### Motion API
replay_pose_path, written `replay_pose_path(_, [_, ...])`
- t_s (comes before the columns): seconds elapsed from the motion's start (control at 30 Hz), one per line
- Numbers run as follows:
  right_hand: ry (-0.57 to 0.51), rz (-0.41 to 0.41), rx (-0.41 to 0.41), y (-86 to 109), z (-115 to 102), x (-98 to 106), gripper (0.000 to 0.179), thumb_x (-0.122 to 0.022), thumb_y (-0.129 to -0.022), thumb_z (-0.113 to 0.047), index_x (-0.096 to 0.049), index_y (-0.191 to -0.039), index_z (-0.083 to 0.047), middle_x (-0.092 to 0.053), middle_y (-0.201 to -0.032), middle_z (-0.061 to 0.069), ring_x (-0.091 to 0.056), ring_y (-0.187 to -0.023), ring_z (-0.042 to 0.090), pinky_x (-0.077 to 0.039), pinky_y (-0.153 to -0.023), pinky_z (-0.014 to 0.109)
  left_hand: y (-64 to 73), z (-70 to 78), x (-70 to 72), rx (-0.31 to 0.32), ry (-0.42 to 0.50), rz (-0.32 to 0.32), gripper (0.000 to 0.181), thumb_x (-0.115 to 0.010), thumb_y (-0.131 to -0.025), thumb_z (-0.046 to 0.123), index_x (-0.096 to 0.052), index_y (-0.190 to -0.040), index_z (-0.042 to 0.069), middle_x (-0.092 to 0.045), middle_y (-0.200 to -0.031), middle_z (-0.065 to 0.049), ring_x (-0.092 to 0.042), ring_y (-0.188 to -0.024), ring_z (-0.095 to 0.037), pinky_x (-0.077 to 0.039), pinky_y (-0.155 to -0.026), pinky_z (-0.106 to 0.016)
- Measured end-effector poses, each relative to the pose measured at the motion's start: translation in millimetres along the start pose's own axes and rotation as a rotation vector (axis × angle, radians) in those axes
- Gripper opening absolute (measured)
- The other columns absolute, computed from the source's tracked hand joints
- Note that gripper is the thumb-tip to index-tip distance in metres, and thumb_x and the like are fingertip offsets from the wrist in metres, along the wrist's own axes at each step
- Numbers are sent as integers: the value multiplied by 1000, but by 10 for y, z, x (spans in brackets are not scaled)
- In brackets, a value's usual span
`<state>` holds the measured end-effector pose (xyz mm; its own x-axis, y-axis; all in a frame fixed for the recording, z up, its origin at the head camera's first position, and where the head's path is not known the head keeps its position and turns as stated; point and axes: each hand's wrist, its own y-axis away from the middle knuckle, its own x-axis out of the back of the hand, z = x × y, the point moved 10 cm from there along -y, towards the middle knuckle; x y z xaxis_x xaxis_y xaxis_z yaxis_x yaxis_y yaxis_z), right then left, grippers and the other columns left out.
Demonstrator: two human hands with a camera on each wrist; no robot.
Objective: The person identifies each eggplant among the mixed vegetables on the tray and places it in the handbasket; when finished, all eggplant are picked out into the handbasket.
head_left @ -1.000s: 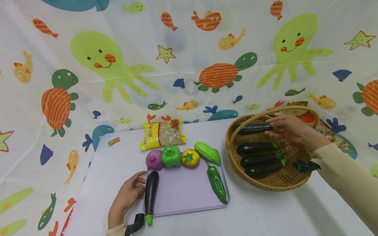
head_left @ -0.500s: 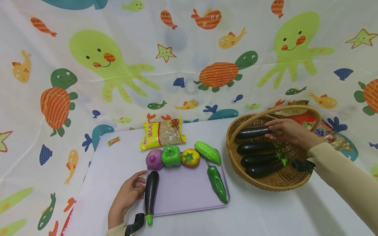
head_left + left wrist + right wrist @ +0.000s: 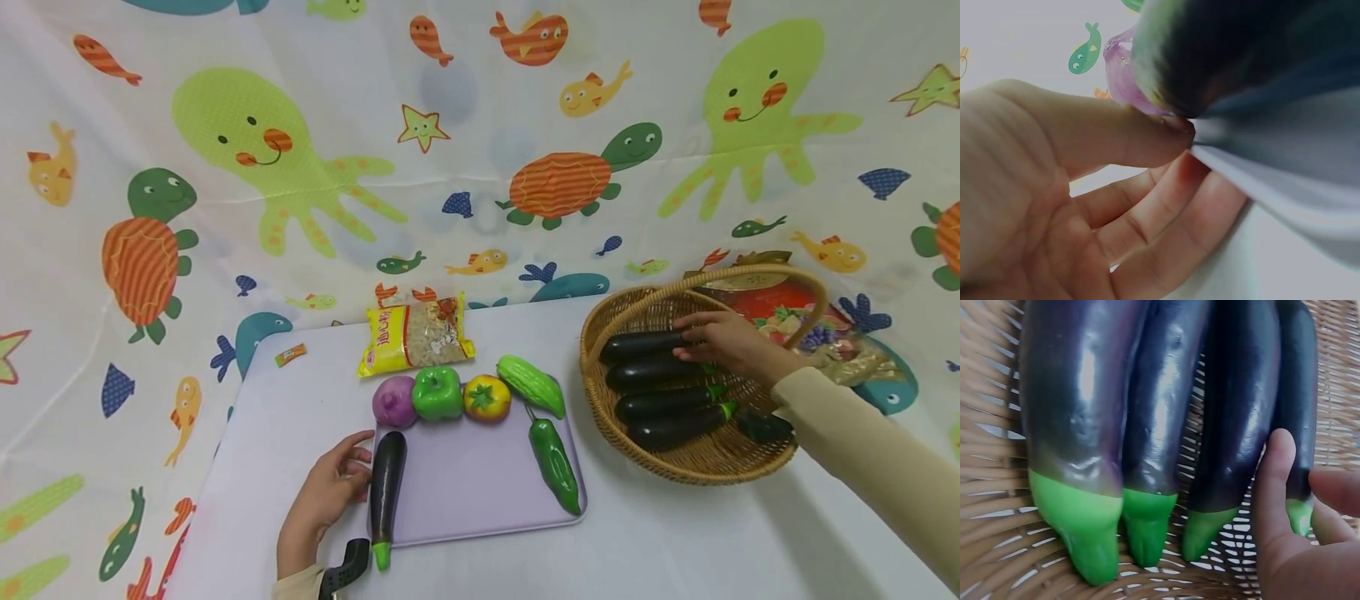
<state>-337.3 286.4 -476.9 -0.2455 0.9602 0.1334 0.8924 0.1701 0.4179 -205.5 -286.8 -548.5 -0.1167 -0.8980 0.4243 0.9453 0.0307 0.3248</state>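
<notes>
A dark purple eggplant point(image 3: 386, 487) lies along the left edge of a lilac tray point(image 3: 472, 487). My left hand point(image 3: 330, 492) rests beside it with relaxed fingers. In the left wrist view the thumb of that left hand point(image 3: 1147, 187) touches the eggplant point(image 3: 1229, 50). At the right stands a wicker basket point(image 3: 697, 471) with several eggplants side by side. My right hand point(image 3: 720, 342) grips the farthest eggplant point(image 3: 641, 343) near its green stem. In the right wrist view my right hand point(image 3: 1300, 469) has thumb and finger on either side of that eggplant point(image 3: 1300, 394).
Along the tray's far edge sit a purple onion point(image 3: 393, 402), a green pepper point(image 3: 437, 393), a tomato point(image 3: 487, 398) and a bitter gourd point(image 3: 530, 386). A green chili point(image 3: 555, 465) lies at the tray's right. A yellow packet point(image 3: 416, 333) lies behind; a printed bag point(image 3: 795, 317) is behind the basket.
My right hand has lowered its eggplant into the basket, down against the other three. The left hand and the tray's eggplant have not moved.
</notes>
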Motion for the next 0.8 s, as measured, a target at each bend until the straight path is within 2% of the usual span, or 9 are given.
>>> replay_pose_path(0.13, [-69,10,-69,30,84,14,42,-46,-105,-2,-41,-144,10,-51,-118,14,-71,-85,13,-60,-83,29,-3,7,0,-6,1,-2,62,-57,-88,-14,-49,-147,1,-57,-115,-15,-58,-89,-21,-60,-61,-33])
replay_pose_path(0.2, [-68,6,-95,36,108,16,42,-45,-105,-3,-40,-145,11,-52,-115,13,-70,-85,12,-60,-82,29,0,18,1,-10,4,-2,62,-57,-88,-14,-49,-147,1,-57,-115,-16,-58,-89,-21,-60,-61,-33])
replay_pose_path(0.47, [5,1,-155,46,133,-2,47,-38,-106,-3,-30,-148,16,-36,-133,29,-68,-82,11,-60,-80,28,7,34,-8,-15,10,-1,61,-58,-88,-13,-50,-147,2,-57,-114,-16,-58,-88,-20,-60,-61,-34])
replay_pose_path(0.63, [67,29,-134,73,99,5,50,-40,-105,-2,-28,-150,17,-36,-135,33,-69,-80,12,-61,-80,30,10,35,-5,-8,2,6,61,-56,-88,-14,-51,-146,4,-57,-113,-17,-58,-88,-21,-60,-61,-34])
replay_pose_path(0.8, [221,69,-63,108,1,15,46,-40,-103,-1,-37,-143,21,-39,-136,40,-71,-80,15,-62,-78,35,7,43,8,-4,3,17,61,-56,-87,-14,-52,-145,5,-57,-112,-16,-58,-88,-22,-60,-61,-34])
